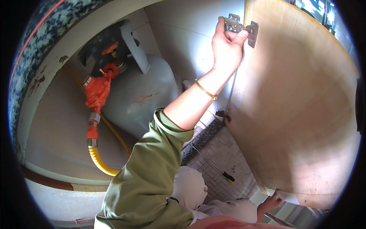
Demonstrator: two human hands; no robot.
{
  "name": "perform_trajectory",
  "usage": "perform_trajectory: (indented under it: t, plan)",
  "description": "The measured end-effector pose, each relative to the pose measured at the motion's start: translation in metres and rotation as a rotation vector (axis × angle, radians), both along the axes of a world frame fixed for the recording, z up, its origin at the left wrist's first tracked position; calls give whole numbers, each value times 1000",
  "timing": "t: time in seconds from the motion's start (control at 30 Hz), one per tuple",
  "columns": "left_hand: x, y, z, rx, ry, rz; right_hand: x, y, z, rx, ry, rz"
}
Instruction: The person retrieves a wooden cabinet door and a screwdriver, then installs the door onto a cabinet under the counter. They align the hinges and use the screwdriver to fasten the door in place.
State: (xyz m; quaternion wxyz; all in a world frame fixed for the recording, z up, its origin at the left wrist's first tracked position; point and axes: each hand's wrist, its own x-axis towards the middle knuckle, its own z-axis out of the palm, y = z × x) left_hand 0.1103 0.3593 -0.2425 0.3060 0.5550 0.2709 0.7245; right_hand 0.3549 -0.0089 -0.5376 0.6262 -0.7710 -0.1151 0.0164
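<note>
A metal cabinet hinge [234,25] sits at the upper edge of the pale wooden cabinet door [297,107], its cup plate set against the door. My left hand [228,45] is closed around the hinge arm, thumb on the near side and fingers behind, partly hidden. Down at the lower right, my right hand [271,202] grips the door's bottom edge; some of its fingers are out of sight. Farther along the same side of the door, a second hinge [221,113] looks dark and rusty.
Inside the cabinet stands a grey gas cylinder [141,99] with an orange-red regulator [98,89] and a yellow hose [100,162]. A screwdriver [228,176] with a black and yellow handle lies on the tiled floor [213,152]. A speckled stone countertop [42,42] curves along the upper left.
</note>
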Motion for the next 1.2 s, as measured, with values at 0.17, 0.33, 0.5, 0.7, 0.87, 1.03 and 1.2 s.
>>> perform_trajectory:
  t: [0.17, 0.33, 0.5, 0.7, 0.87, 1.03, 1.2]
  plan:
    - [2, -1, -1, -12, 31, 13, 10, -2, -8, 74, 50, 4]
    - [0, 1, -2, -15, 36, 11, 8, 2, -1, -82, -24, -45]
    - [2, 1, 0, 19, -3, -20, 9, -1, -2, -67, 7, -37]
    - [0, 2, 0, 21, 3, -26, 18, -7, -13, -103, -25, 8]
    - [1, 2, 0, 12, -20, -42, 20, -7, -19, -33, 10, 12]
    - [0, 1, 1, 12, -16, -41, 18, -6, -16, -50, -12, 1]
    - [1, 3, -1, 20, -19, -43, 17, -5, -18, 1, -9, -4]
